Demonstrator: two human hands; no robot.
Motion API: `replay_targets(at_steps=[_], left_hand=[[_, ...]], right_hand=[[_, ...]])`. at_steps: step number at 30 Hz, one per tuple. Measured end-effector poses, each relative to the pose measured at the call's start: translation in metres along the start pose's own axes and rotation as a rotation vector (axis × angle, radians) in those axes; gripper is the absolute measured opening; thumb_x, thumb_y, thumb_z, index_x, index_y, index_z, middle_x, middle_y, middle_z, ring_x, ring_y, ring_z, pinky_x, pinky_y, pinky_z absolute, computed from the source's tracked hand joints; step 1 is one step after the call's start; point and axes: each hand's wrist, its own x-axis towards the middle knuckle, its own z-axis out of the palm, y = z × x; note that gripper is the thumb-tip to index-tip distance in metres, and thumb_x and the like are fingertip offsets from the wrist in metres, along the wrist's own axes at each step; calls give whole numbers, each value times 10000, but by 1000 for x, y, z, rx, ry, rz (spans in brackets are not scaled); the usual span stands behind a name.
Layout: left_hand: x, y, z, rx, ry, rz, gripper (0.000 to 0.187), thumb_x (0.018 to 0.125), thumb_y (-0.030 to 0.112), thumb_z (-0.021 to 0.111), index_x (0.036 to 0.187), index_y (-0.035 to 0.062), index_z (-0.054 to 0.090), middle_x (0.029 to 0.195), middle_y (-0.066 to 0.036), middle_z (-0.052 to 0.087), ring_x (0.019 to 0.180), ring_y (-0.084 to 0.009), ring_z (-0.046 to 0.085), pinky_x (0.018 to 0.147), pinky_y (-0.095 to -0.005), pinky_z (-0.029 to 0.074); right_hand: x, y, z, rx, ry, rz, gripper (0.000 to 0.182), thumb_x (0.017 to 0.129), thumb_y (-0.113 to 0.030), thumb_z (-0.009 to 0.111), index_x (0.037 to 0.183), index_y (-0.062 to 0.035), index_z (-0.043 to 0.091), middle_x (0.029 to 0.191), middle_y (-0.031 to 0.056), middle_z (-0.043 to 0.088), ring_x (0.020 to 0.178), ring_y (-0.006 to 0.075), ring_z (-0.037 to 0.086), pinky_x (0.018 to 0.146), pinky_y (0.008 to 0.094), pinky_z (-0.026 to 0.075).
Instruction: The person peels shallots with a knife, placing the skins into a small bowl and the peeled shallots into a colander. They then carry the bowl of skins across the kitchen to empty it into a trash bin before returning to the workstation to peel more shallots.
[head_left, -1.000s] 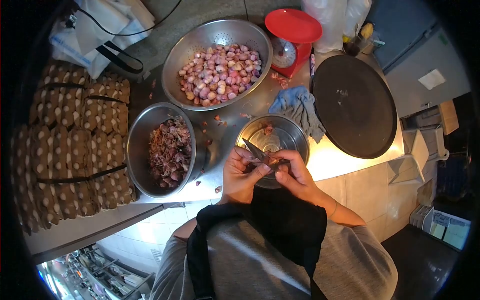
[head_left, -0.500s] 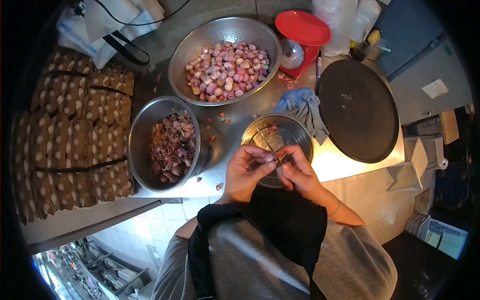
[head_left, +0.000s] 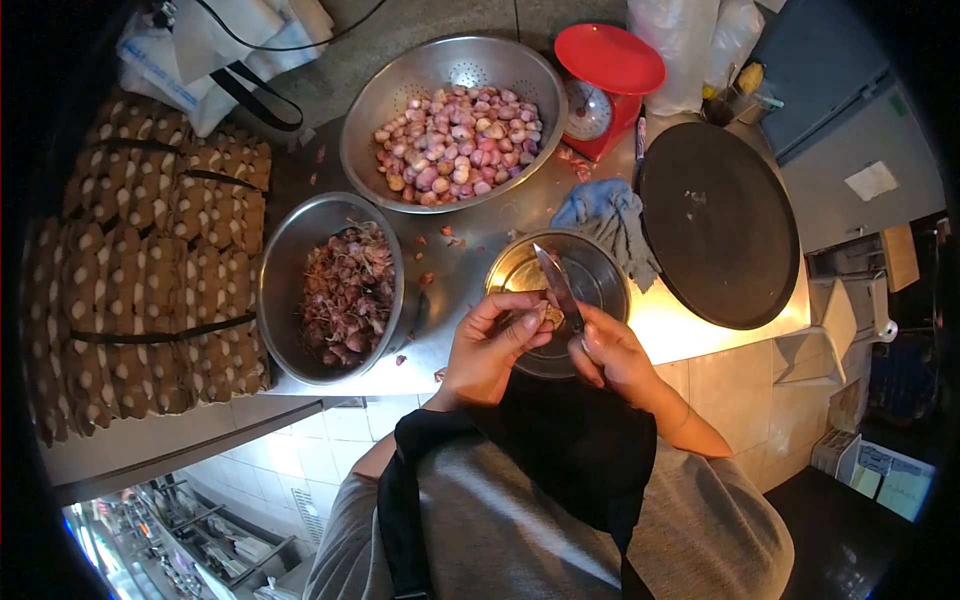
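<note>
My left hand (head_left: 487,350) pinches a small brownish shallot (head_left: 552,316) between thumb and fingertips. In my right hand (head_left: 618,352) is a small knife (head_left: 558,281), its blade pointing up and away from me, close beside the shallot. Both hands are over the near part of a small steel bowl (head_left: 499,262), whose bottom is partly hidden by them. To the left, a deeper steel bowl (head_left: 270,290) holds unpeeled shallots (head_left: 350,290) with dry roots and skins. Farther back, a large steel colander (head_left: 360,120) is heaped with peeled pinkish shallots (head_left: 460,140).
A red kitchen scale (head_left: 608,85) stands behind the colander's right side. Blue-grey gloves (head_left: 605,220) lie between the small bowl and a round dark tray (head_left: 718,230). Stacked egg trays (head_left: 160,270) fill the left. Bits of skin (head_left: 426,279) litter the steel table (head_left: 440,340).
My hands have moved slightly apart. The knife has swung away from the shallot and its blade now shows broadside. The piece in my left hand looks brownish now, where it was purplish before.
</note>
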Motion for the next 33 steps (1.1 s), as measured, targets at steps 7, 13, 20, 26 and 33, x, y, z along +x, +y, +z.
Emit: replay_targets(at_steps=[7,13,20,26,33], left_hand=[[3,0,6,-29,14,86,103,819,22,540,875,83,480,941,-42,556,883,-148,551,781,-279,468],[3,-1,4,-91,78,116,224,769,-72,562,908,66,453,939,-63,527,894,-163,544,814,-319,470],[5,-5,5,106,86,335,273,727,-97,601,879,49,427,902,-65,542,857,-147,553,777,-269,459],[3,-6,10,143,84,432,292,722,-102,606,859,52,400,871,-71,555,838,-133,557,779,-257,449],[4,-6,9,163,103,394,282,730,-98,601,858,55,401,864,-71,562,840,-139,563,775,-258,451]], right_hand=[[-1,7,6,-11,-55,-36,485,917,-275,377,1325,-39,266,569,-22,370,460,67,342,447,191,274],[-3,5,10,-97,-38,-44,476,915,-258,392,1323,-39,278,628,-22,378,503,62,334,475,183,283],[6,7,11,-594,48,-385,420,899,-180,434,1281,-24,354,1028,85,557,909,184,555,803,247,412],[2,4,14,-695,101,-304,375,883,-137,457,1234,-17,403,1209,107,480,1126,176,439,944,273,307],[2,-2,13,-476,58,-223,371,908,-184,408,1228,4,404,1218,110,463,1141,175,413,956,271,285]])
